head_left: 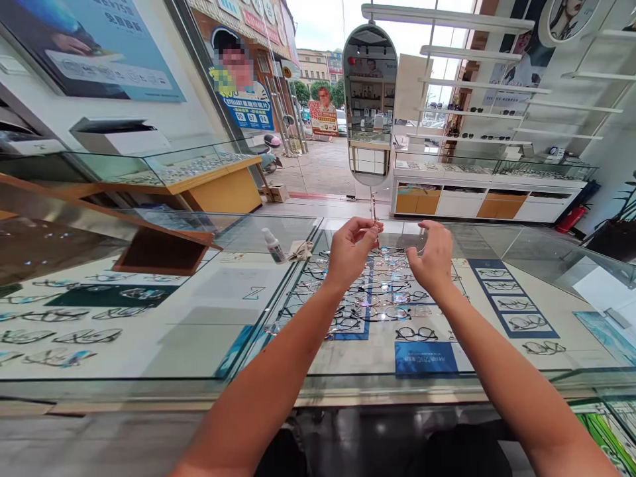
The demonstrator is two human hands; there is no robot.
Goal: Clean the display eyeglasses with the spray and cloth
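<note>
My left hand [352,253] is closed, thumb against fingers, on a thin pair of eyeglasses [373,204] seen nearly edge-on above the glass counter. Much of the frame is hidden by the fingers. To its right, my right hand [433,260] is raised with thumb and fingers apart, holding nothing. Below both hands, rows of eyeglasses [385,287] lie close together at the counter. Nearer to me, one dark-rimmed pair [416,334] lies by a blue card [426,358].
A white spray bottle [273,246] and a crumpled cloth [301,250] are left of the hands. An oval mirror [371,99] stands beyond them. Display frames lie on a blue strip [514,298] at right. A brown tray-like panel [161,252] is at left.
</note>
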